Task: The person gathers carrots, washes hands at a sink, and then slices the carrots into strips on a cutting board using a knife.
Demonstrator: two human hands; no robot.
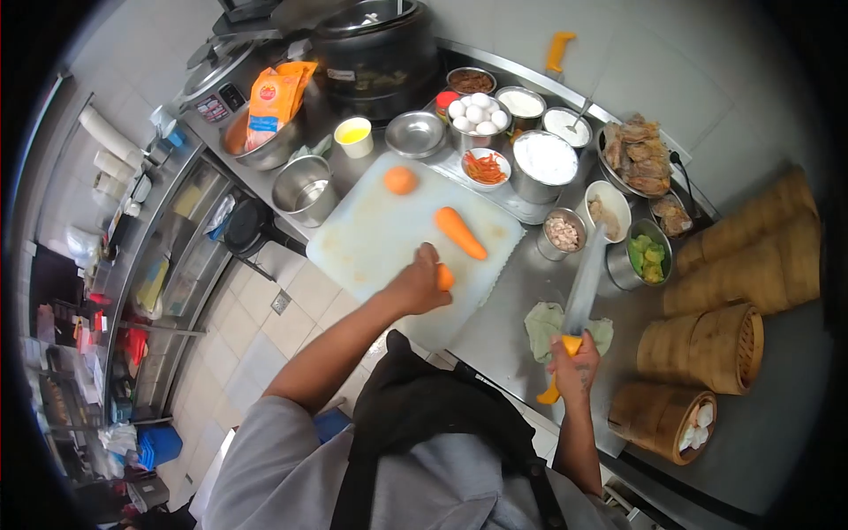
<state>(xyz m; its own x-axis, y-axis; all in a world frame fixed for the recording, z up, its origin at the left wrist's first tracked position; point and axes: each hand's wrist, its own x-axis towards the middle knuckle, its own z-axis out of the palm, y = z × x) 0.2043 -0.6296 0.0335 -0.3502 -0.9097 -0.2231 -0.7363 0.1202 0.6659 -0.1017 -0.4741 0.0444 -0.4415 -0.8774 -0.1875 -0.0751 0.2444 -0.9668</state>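
My left hand [417, 284] is over the near part of the white cutting board [353, 234], its fingers curled round a carrot piece [445, 277] that is mostly hidden. Farther up the board lies a peeled carrot [460, 233], with a rounded orange chunk [400, 180] near the far edge. My right hand [575, 364] grips a knife [583, 296] by its yellow handle, to the right of the board. The broad blade points away from me, its tip near a white bowl [608, 208]. Beneath that hand, a pale green cloth [541, 329] is on the steel counter.
Behind the board stand a bowl of eggs [478, 115], a dish of carrot strips [485, 166] and a tub of white powder [545, 157]. Bamboo steamers [689, 351] line the right side. A steel pot [305, 190] sits left of the board.
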